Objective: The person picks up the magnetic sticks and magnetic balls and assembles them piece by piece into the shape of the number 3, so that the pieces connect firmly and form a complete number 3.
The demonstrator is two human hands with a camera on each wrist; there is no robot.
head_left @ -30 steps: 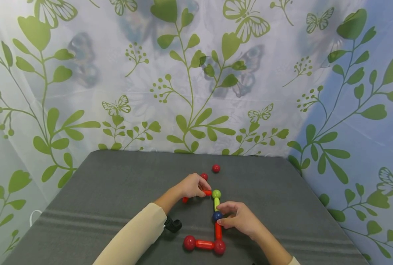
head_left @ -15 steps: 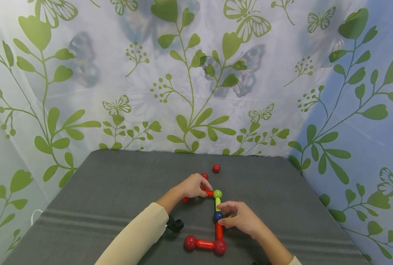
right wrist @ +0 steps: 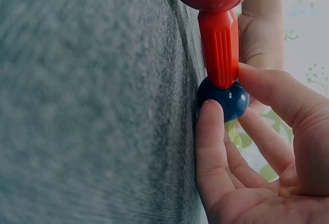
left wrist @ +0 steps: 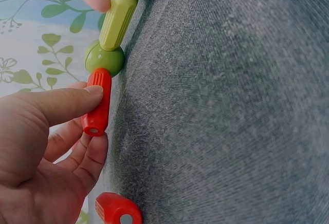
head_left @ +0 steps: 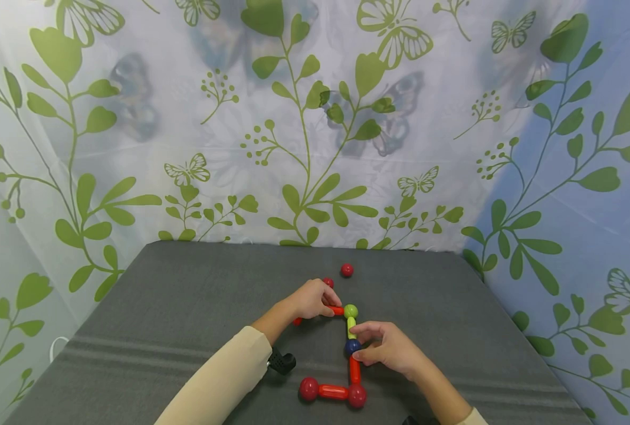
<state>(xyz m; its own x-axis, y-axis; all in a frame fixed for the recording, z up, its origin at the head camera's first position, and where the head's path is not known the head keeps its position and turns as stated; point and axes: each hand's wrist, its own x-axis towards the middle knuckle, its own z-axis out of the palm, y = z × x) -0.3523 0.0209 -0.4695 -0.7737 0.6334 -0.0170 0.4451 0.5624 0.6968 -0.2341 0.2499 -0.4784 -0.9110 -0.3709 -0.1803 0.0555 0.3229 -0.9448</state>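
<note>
My left hand (head_left: 315,300) pinches a red magnetic rod (left wrist: 98,100) between thumb and fingers, and the rod's far end meets a lime green ball (head_left: 351,311). From that ball a lime green rod (left wrist: 119,21) runs to a dark blue ball (head_left: 353,347). My right hand (head_left: 386,348) holds the blue ball, thumb and fingers around it in the right wrist view. A second red rod (right wrist: 220,49) joins the blue ball to a red ball (head_left: 357,395). Another red rod (head_left: 333,392) links that corner to a red ball (head_left: 308,389) on the left.
A loose red rod (left wrist: 118,208) lies near my left hand. Two red balls sit farther back, one red ball (head_left: 347,270) apart and another red ball (head_left: 328,283) just behind the left hand. Everything rests on a grey cloth-covered table (head_left: 187,295), with a leaf-patterned curtain (head_left: 315,147) behind.
The red rod in my left hand has come up against the lime green ball, closing a small gap. The joined chain has shifted slightly right, my right hand moving with it.
</note>
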